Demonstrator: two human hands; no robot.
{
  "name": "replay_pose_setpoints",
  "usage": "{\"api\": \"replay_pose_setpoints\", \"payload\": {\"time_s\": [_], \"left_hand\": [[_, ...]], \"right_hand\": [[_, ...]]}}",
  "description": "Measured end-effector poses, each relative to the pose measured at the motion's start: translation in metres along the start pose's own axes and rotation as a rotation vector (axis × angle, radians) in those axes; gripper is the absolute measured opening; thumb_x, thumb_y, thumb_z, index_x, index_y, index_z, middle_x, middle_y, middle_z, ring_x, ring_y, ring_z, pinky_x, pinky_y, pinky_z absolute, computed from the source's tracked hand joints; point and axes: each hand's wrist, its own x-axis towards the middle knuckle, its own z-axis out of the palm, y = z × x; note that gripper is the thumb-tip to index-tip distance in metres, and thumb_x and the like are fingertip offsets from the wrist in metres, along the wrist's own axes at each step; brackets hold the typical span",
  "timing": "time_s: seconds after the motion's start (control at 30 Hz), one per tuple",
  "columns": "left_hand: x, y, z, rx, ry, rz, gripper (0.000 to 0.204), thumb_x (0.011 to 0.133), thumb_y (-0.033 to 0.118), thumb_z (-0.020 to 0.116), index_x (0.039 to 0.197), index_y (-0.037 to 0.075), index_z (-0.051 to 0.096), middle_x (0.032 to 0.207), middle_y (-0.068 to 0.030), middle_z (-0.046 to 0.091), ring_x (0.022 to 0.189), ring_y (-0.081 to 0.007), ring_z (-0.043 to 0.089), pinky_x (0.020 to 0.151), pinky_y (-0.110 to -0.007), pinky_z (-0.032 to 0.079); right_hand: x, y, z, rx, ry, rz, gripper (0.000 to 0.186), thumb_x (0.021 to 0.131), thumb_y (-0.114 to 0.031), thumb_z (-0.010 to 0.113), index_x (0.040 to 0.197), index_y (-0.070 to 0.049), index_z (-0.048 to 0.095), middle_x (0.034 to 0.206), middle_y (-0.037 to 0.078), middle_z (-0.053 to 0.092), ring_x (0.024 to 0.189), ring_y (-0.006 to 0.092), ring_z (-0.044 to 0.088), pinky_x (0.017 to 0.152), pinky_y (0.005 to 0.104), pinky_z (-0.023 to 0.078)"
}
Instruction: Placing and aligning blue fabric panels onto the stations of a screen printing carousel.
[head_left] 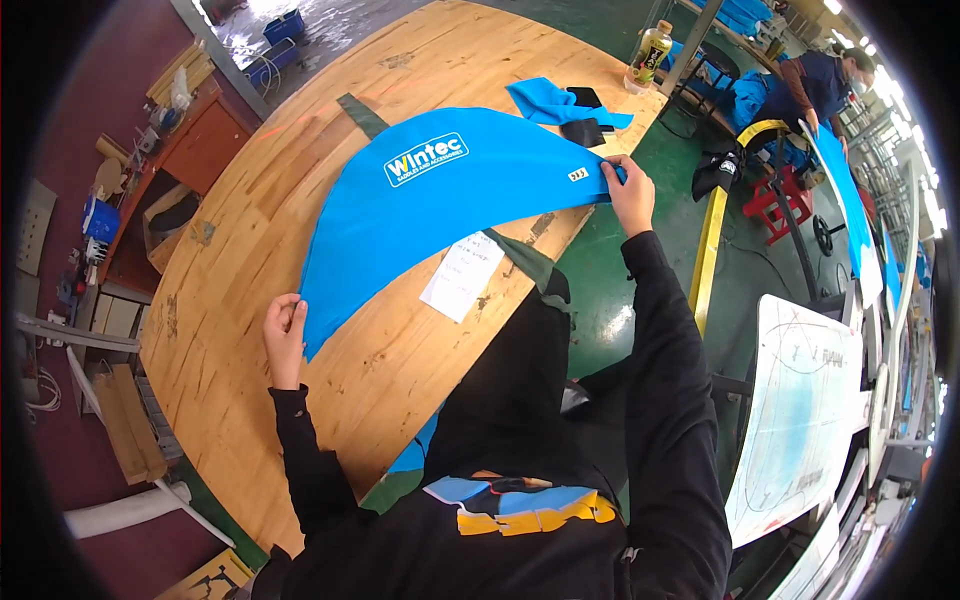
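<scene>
A blue crescent-shaped fabric piece [400,225] with a white printed logo lies spread across the wooden table. My left hand [285,335] pinches its lower left tip. The upper right tip sits between the thumb and fingers of my right hand [632,195], near the table's edge. From beneath the fabric a dark green strip [362,115] sticks out at the far side, and another green strip end [525,262] shows on the near side. A white paper with handwriting [462,278] lies partly under the fabric's inner curve.
On the wooden table [230,330], a crumpled blue cloth [545,100] lies beside a dark phone-like item [584,97]. A bottle [650,55] stands at the far right corner. Right of the table are a yellow bar [710,260] and a white panel [800,400]. Another person [820,85] handles blue material.
</scene>
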Motion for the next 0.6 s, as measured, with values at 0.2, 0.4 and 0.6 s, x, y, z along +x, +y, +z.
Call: {"api": "replay_pose_setpoints", "payload": {"time_s": [0.2,0.4,0.6], "left_hand": [[-0.002,-0.007,0.001,0.028,0.006,0.047,0.015,0.094,0.018,0.059,0.103,0.006,0.056,0.068,0.0073,0.052,0.052,0.0009,0.035,0.043,-0.019,0.026],[-0.008,-0.001,0.011,0.002,0.142,0.02,0.015,0.094,0.017,0.059,0.102,0.005,0.058,0.064,0.0071,0.049,0.049,-0.0006,0.033,0.04,-0.019,0.024],[-0.006,-0.012,0.006,-0.059,0.136,0.006,0.014,0.095,0.015,0.058,0.101,0.003,0.057,0.07,0.0061,0.054,0.053,-0.0002,0.037,0.044,-0.018,0.029]], "right_hand": [[-0.004,-0.041,-0.002,-0.293,0.192,-0.174,0.018,0.081,-0.023,0.067,0.098,-0.017,0.065,0.096,0.003,0.063,0.093,0.0232,0.058,0.086,0.0381,0.038],[0.0,-0.145,0.062,0.076,-0.02,-0.561,0.021,0.084,-0.025,0.064,0.104,-0.017,0.062,0.112,0.004,0.06,0.113,0.0244,0.052,0.1,0.0526,0.03],[-0.02,-0.221,0.151,-0.143,-0.324,-0.635,0.06,0.089,-0.066,0.038,0.14,-0.034,0.043,0.148,0.009,0.035,0.139,0.0371,0.025,0.105,0.0705,0.009]]}}
